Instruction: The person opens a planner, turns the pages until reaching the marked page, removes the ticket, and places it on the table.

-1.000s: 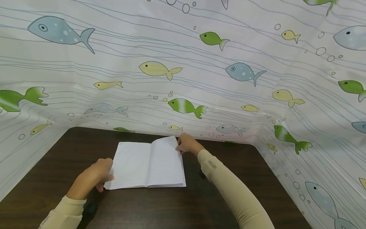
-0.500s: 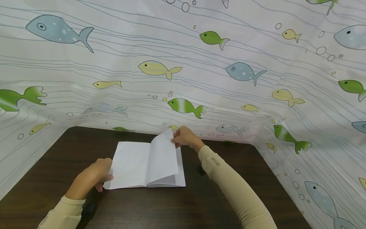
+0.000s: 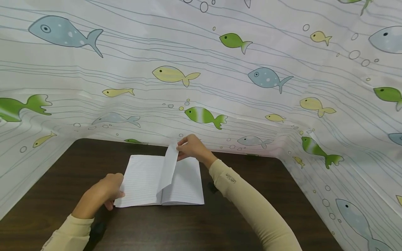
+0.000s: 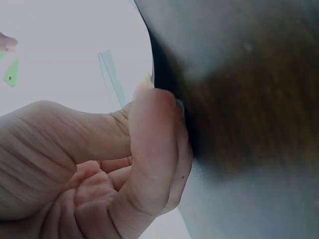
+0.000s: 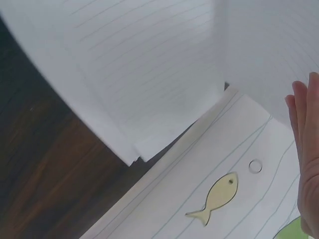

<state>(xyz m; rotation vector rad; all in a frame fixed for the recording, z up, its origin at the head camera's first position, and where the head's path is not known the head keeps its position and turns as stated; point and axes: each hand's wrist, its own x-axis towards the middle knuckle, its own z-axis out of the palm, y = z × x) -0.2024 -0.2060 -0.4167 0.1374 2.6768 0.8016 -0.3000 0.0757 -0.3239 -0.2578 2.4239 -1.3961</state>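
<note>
An open notebook (image 3: 142, 179) with lined white pages lies on the dark wooden table. One page (image 3: 169, 167) stands raised near the spine, its top corner pinched by my right hand (image 3: 193, 148). In the right wrist view, the fingers of my right hand (image 5: 306, 139) show at the right edge beside the lifted sheet. My left hand (image 3: 105, 190) grips the notebook's lower left edge. Seen from the left wrist, thumb and curled fingers of my left hand (image 4: 149, 149) pinch that edge, with the fingers underneath.
The brown table (image 3: 176, 230) extends around the notebook on all sides. White sheeting (image 3: 141, 101) printed with fish and wavy lines rises behind the table and along its left and right sides.
My right hand has lifted the right-hand page by its corner and carried it leftward to near the spine, uncovering the page below. My left hand has stayed at the left edge.
</note>
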